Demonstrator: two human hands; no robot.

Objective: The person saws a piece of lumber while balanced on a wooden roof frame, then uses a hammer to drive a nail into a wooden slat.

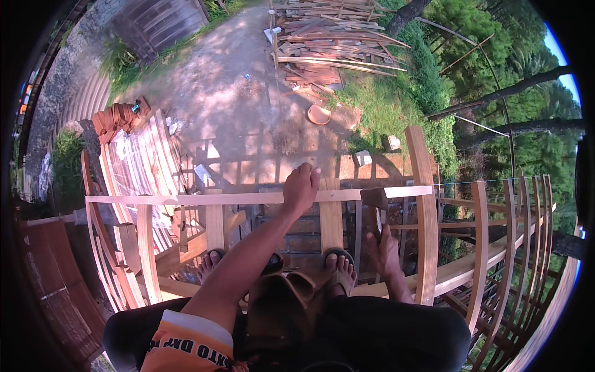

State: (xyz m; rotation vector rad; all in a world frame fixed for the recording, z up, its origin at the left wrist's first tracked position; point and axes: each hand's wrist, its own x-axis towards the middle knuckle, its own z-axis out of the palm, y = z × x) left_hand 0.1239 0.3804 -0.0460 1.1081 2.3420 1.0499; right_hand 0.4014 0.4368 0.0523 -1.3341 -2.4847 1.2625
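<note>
A long, pale wooden batten [242,198] runs level across the frame in front of me. My left hand [302,188] is closed over the batten near its middle, knuckles up. To the right, my right hand [385,251] grips the handle of a hatchet [374,199], whose broad dark metal head is up against the batten or just in front of it; whether they touch I cannot tell. An upright wooden post [421,223] meets the batten's right end. At my waist hangs a brown leather tool pouch [288,294], its contents in shadow.
My sandalled feet [339,266] stand on timber framing high above the ground. More uprights [480,242] curve away right, with a thin string at their tops. Below lie a lumber pile [338,46], stacked boards [133,180], reddish tiles [118,121] and a shallow basin [319,114].
</note>
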